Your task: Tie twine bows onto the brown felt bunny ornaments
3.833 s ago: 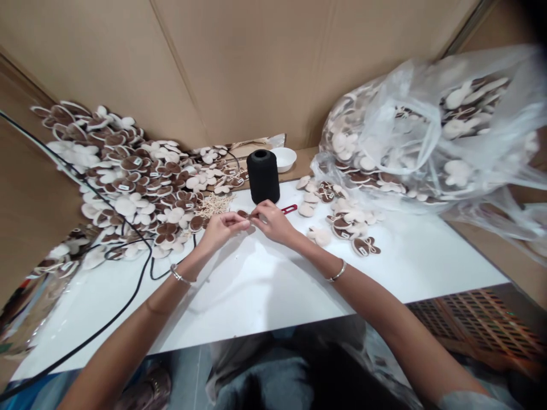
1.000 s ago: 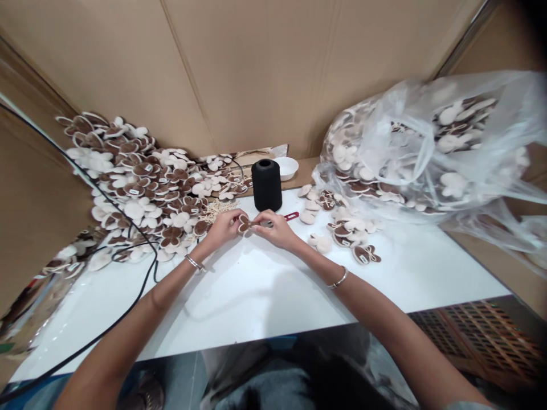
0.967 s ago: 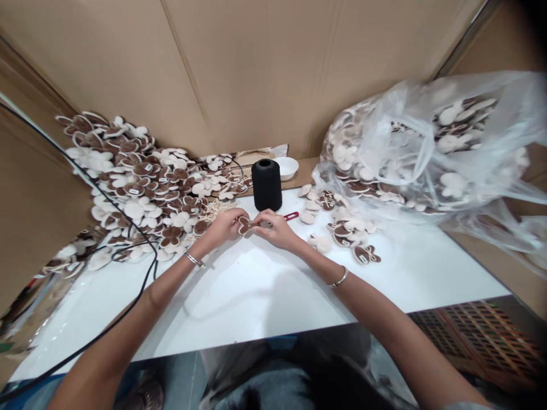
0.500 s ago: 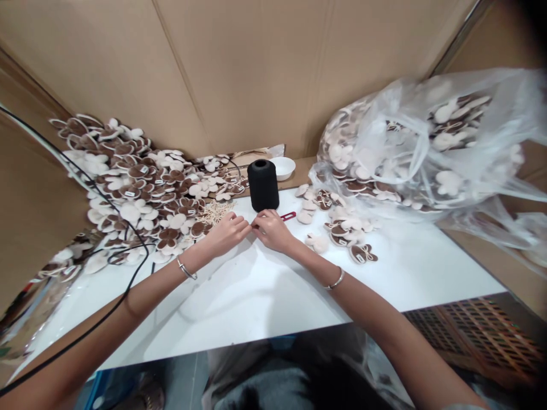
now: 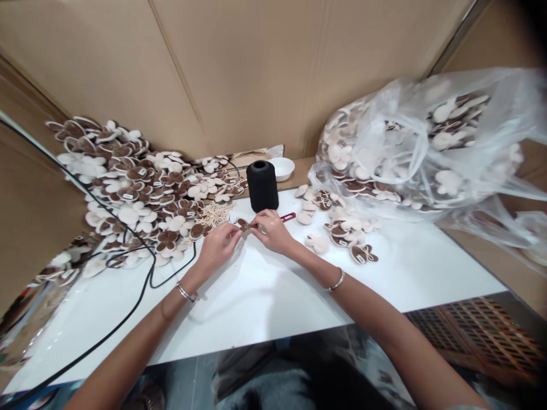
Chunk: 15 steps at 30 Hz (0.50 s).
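A small brown fabric piece with a pale edge (image 5: 242, 223) is held above the middle of a white, smooth tabletop (image 5: 239, 310), in the gap between the two hands. By the right hand (image 5: 273, 231), thumb and fingertips are closed on the right end of the piece. The left hand (image 5: 219, 246) is partly curled, its thumb and fingertips drawn together near the left end; whether anything is pinched there cannot be told. A silver-coloured metal bangle (image 5: 187, 292) is worn on the left wrist. Just behind the right hand are seen a black cylindrical thread cone (image 5: 262, 191), set upright, and a red slotted handle (image 5: 288, 217), partly hidden by the hand. Behind the cone, a shallow white bowl (image 5: 285, 176) is placed. Beyond the left hand, a loose heap of short cream cords (image 5: 213, 214) is adjoined by a large pile of brown-and-white petal-shaped fabric pieces (image 5: 139, 191). Right of the right hand, a brown fabric piece with a cream cord bow (image 5: 363, 254) is laid among others, near a translucent plastic bag (image 5: 378, 136) filled with similar pieces.
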Each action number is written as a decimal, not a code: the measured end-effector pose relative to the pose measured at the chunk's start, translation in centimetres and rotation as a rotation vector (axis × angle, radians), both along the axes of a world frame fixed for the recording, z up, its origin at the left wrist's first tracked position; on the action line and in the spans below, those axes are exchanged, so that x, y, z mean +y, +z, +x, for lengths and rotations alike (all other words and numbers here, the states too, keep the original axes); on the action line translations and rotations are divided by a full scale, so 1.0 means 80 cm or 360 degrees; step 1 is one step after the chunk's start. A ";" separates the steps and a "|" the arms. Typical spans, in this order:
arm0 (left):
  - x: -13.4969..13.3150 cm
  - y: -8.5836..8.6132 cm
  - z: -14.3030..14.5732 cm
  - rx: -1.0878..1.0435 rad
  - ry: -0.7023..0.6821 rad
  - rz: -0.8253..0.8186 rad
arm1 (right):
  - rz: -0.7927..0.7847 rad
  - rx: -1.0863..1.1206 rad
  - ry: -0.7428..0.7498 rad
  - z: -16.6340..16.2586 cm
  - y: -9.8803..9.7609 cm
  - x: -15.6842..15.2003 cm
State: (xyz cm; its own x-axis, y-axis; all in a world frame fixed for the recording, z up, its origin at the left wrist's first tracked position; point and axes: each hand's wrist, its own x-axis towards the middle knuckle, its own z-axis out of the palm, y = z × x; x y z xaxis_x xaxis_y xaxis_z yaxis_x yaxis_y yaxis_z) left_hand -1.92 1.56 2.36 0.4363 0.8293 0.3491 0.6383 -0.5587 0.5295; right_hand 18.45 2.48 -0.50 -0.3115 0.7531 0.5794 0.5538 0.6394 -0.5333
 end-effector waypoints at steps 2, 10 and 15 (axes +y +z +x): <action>0.002 0.001 0.001 -0.0193 0.0158 -0.0221 | 0.0013 0.0007 0.0011 0.000 0.000 0.000; 0.013 -0.011 0.018 -0.0600 0.0234 -0.0561 | 0.0034 0.0050 -0.0003 0.001 0.002 -0.001; 0.016 -0.013 0.017 -0.0586 0.0111 -0.0448 | 0.0040 0.0078 0.0028 0.000 0.002 -0.003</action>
State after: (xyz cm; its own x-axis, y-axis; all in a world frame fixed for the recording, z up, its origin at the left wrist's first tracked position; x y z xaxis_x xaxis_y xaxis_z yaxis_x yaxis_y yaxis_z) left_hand -0.59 2.85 1.34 0.2656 0.9368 0.2278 0.4102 -0.3236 0.8527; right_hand 18.48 2.23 -0.33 -0.2952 0.7327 0.6132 0.5160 0.6624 -0.5431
